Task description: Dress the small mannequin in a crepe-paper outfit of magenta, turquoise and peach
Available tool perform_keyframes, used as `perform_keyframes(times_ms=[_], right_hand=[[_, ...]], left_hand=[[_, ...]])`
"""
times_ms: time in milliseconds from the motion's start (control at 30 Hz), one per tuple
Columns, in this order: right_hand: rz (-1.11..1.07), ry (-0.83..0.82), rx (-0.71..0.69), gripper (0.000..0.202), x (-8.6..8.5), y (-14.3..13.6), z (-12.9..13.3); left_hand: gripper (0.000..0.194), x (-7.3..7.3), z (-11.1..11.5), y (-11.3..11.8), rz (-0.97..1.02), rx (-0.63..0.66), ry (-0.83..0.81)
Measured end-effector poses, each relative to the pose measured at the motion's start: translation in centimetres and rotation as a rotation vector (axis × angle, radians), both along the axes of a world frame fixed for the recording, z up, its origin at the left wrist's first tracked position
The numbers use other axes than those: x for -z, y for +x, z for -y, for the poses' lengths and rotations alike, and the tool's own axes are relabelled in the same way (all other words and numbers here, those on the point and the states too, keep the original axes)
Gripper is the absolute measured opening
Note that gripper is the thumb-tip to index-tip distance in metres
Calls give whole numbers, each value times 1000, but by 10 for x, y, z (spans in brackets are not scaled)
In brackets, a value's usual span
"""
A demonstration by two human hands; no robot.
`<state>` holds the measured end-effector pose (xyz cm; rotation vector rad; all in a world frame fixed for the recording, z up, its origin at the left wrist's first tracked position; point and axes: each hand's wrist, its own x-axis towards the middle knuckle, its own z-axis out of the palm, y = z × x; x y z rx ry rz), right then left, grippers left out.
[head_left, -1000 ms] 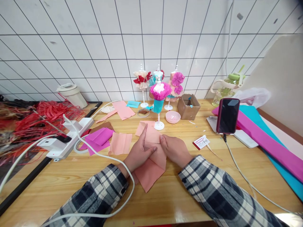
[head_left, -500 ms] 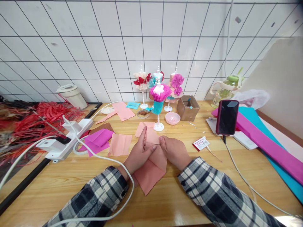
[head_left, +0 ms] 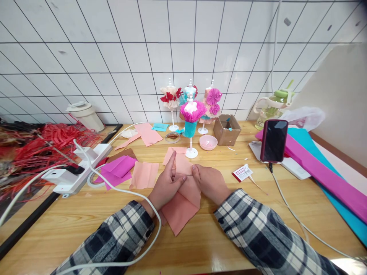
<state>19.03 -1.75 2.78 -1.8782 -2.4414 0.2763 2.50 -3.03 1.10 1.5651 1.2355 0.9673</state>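
Between my two hands is a creased sheet of salmon-pink paper (head_left: 181, 214), its lower corner pointing toward the table's front edge. My left hand (head_left: 168, 187) lies along the sheet's left side, thumb across the paper and index finger stretched up, the paper held under it. At the right edge of the sheet, my right hand (head_left: 210, 181) pinches the paper between thumb and curled fingers. Just beyond the hands stands a small white dress form (head_left: 190, 128) with a magenta ruffle and a turquoise skirt. Lighter pink paper (head_left: 144, 175) lies to the left.
A white cable (head_left: 126, 193) loops over my left forearm from a power strip (head_left: 77, 172). Behind are more dress forms (head_left: 172, 99), a pink bowl (head_left: 208, 143) and a cardboard box (head_left: 227, 130). A phone (head_left: 274, 141) stands at the right, near long coloured paper (head_left: 323, 170).
The view has shifted very slightly. Both hands stay at the pink paper in nearly the same pose.
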Motion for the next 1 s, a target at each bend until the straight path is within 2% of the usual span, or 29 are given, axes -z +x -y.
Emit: perform_keyframes(times_ms=[300, 600, 1000], right_hand=[[-11, -12, -7, 47, 0, -1, 1], [-17, -6, -23, 44, 2, -1, 1], [-13, -15, -11, 45, 1, 0, 1]], left_hand=[[89, -3, 1, 1, -26, -8, -10], [90, 6, -1, 0, -73, -29, 26], [89, 4, 0, -1, -48, -52, 33]])
